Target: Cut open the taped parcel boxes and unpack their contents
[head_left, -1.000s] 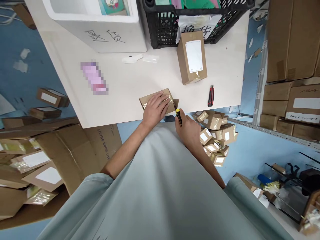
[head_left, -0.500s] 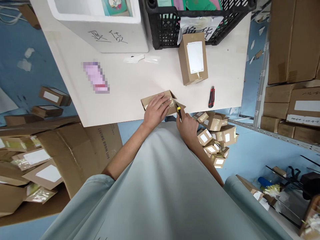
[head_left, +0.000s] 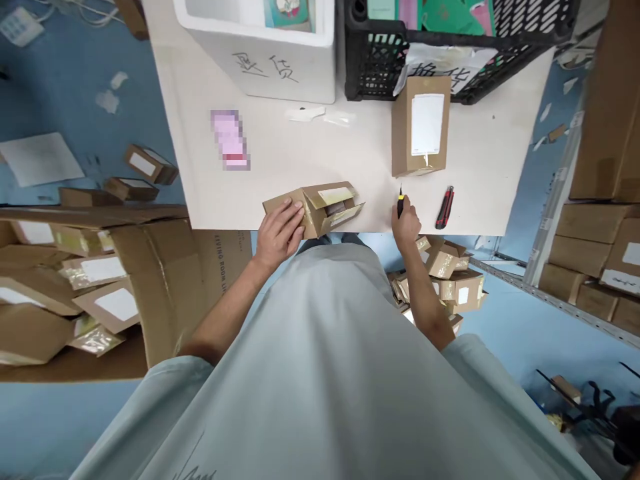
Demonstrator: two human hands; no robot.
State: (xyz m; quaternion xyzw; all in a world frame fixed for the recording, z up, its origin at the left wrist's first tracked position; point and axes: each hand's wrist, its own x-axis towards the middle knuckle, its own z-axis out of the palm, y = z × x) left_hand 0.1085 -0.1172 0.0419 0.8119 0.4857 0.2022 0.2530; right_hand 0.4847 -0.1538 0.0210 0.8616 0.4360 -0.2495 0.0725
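Observation:
A small cardboard box (head_left: 310,208) lies tilted at the table's front edge, its flaps parted at the right end. My left hand (head_left: 280,233) grips its left part, fingers laid over the side. What is inside is too dim to make out. To the right, apart from the box, my right hand (head_left: 407,225) is closed around a black-and-yellow utility knife (head_left: 401,202), its tip pointing away from me. A red-and-black box cutter (head_left: 445,208) rests on the table just right of that hand.
A labelled carton (head_left: 420,127) stands before a black plastic crate (head_left: 373,63). Left of the crate is a white foam box (head_left: 295,73). A pixelated pink item (head_left: 230,140) lies on the white table (head_left: 200,200). Large open carton (head_left: 165,293) holds parcels at left; more parcels (head_left: 457,287) lie below right.
My right hand has drawn the knife away from the box to the right. The box has turned and its end flaps have opened; my left hand has shifted to its left part. The view has swung.

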